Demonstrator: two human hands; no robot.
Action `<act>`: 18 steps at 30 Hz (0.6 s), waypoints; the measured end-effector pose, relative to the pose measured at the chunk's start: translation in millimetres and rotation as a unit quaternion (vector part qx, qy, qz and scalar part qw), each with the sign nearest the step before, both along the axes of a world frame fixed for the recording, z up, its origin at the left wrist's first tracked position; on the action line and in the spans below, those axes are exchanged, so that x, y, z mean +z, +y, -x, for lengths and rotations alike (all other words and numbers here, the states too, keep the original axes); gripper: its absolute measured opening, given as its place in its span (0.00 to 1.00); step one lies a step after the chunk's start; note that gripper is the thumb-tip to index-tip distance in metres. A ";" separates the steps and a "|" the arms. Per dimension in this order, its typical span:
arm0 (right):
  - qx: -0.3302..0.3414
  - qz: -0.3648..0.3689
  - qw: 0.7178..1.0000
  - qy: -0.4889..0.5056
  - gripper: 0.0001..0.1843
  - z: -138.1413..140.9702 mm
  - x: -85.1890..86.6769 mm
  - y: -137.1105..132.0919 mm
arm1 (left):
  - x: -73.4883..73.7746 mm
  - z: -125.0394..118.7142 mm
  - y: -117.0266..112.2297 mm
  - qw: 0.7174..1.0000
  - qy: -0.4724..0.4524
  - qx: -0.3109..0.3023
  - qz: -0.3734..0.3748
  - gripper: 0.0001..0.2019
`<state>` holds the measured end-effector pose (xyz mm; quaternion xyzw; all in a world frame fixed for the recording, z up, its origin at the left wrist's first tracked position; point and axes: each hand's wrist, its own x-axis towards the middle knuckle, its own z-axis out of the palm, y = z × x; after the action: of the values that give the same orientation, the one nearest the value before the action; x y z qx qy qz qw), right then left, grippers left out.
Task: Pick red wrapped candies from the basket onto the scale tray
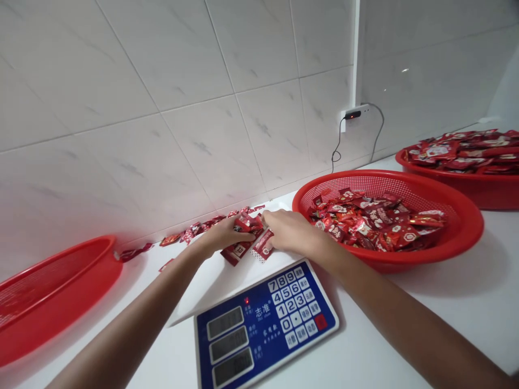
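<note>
Left hand (222, 235): fingers (239, 229) curled onto red sachets (237, 253), grip unclear
Right hand (290, 232): fingers (267, 220) narrow, touching one sachet (262, 246), grip unclear
Nearest: blue weighing scale (265, 324)

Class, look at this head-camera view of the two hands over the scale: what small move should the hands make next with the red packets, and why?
Probably the left hand and right hand should draw the red packets together on the white scale platform, since they lie loosely towards its far edge, close to the strewn packets beyond it.

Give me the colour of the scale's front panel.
The panel is blue with white keys; head view.
</note>
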<state>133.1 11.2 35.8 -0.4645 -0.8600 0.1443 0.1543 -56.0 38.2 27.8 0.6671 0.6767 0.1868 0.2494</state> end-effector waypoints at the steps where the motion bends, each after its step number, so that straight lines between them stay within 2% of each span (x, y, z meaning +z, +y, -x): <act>1: 0.003 -0.007 1.000 0.009 0.19 1.0 -0.3 -0.2 | -2.2 -0.1 -4.7 1.000 -0.014 -0.003 -0.016 0.18; 5: 0.009 -0.012 0.999 0.048 0.26 4.6 -2.2 -3.1 | -5.9 6.3 -17.5 0.993 -0.068 0.017 -0.098 0.24; 10: 0.014 0.009 0.994 0.105 0.25 3.9 -5.8 3.0 | 12.0 17.4 -40.6 0.969 -0.176 0.080 -0.152 0.24; 12: 0.028 0.027 0.986 0.163 0.25 3.8 -7.3 7.5 | 17.1 12.2 -57.3 0.970 -0.197 0.064 -0.124 0.24; 14: 0.041 0.032 0.974 0.222 0.25 5.3 -8.6 9.8 | 16.7 2.1 -73.0 0.981 -0.177 0.000 -0.075 0.22; 16: 0.053 0.030 0.962 0.266 0.24 8.2 -9.3 9.2 | 11.9 -7.3 -84.3 0.985 -0.153 -0.033 -0.073 0.20; 18: 0.076 0.045 0.948 0.305 0.22 10.9 -9.0 6.9 | 6.3 -10.9 -92.4 0.984 -0.144 -0.025 -0.104 0.18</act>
<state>122.2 18.0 26.8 -0.3383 -0.7970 0.3291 0.3768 -45.1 -54.2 34.1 0.6721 0.5938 0.3437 0.2783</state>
